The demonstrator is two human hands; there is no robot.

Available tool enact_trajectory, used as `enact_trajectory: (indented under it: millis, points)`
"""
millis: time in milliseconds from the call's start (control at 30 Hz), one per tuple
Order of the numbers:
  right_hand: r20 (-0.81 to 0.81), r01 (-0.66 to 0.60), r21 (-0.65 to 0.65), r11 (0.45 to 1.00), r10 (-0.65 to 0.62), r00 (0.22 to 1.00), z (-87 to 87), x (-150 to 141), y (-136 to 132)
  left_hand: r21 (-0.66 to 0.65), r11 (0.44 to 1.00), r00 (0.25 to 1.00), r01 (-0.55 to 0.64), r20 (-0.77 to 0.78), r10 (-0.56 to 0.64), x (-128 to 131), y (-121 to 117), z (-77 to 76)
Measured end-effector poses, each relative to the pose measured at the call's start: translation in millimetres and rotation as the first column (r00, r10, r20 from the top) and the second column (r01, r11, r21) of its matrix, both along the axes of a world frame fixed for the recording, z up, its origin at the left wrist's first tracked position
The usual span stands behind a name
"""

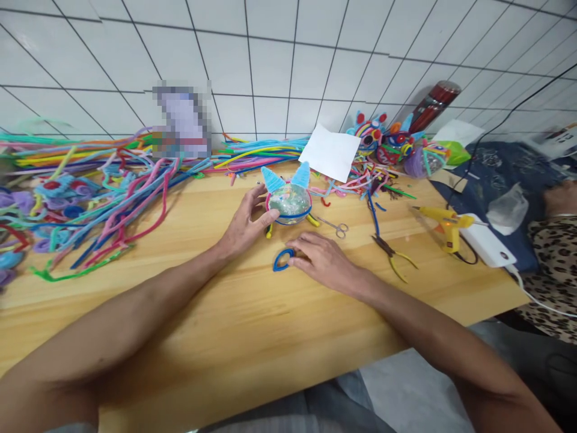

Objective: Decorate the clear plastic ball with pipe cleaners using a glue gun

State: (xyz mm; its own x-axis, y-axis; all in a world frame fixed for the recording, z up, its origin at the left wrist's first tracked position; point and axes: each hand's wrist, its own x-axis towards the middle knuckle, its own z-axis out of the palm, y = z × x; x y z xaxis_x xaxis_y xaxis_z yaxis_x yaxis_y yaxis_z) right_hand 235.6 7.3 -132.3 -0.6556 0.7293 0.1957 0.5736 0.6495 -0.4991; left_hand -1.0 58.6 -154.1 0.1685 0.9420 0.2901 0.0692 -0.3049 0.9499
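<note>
A clear, glittery ball (289, 202) with two light-blue pipe-cleaner ears and a dark-blue band stands on the wooden table (234, 337). Around its left side curl the fingers of my left hand (247, 218), thumb on the front. Yellow pipe-cleaner feet (312, 221) show beneath the ball. Closer to me, my right hand (322, 258) pinches the right end of a loop of blue pipe cleaner (280, 261), low over the tabletop. Small scissors (336, 227) lie just beyond my right hand. Yellow-handled pliers (392, 255) rest farther right.
Many coloured pipe cleaners (130, 210) cover the left and back. White paper (331, 153) and several decorated balls (396, 147) sit behind. At right are a yellow glue gun (446, 228), a white power bank (489, 240) with a cable, and another person's arm (559, 198).
</note>
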Motion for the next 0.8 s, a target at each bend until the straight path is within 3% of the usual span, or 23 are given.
enact_trajectory:
  millis: [133, 267, 467, 567, 700, 800]
  points:
    - [-0.122, 0.049, -0.103, 0.993, -0.061, 0.991, -1.8, -1.5, 3.0, 0.018, 0.999, 1.0, 0.031, 0.0, -0.031, 1.5, 2.4, -3.1]
    - [-0.142, 0.096, -0.205, 0.974, -0.126, 0.982, 2.1, 4.5, 5.4, 0.045, 0.998, 0.998, 0.036, -0.046, -0.034, 3.7, 5.0, -6.5]
    - [-0.063, 0.051, -0.053, 0.997, -0.055, 0.997, -6.3, 2.4, -0.3, 0.047, 0.997, 0.996, 0.064, -0.072, -0.061, 3.4, 7.9, -6.0]
    - [-0.063, 0.042, -0.054, 0.998, -0.045, 0.997, -10.0, 0.7, -0.2, 0.068, 0.995, 0.992, 0.079, -0.107, -0.072, 0.5, 9.9, -4.4]
    - [-0.137, 0.046, -0.21, 0.977, -0.076, 0.988, -5.2, 4.2, 2.9, 0.096, 0.986, 0.975, 0.136, -0.188, -0.116, -3.5, 15.8, 0.3]
    - [-0.223, 0.022, -0.386, 0.922, -0.116, 0.968, 2.9, 8.3, 4.5, 0.089, 0.979, 0.966, 0.183, -0.204, -0.162, -4.2, 23.5, 4.0]
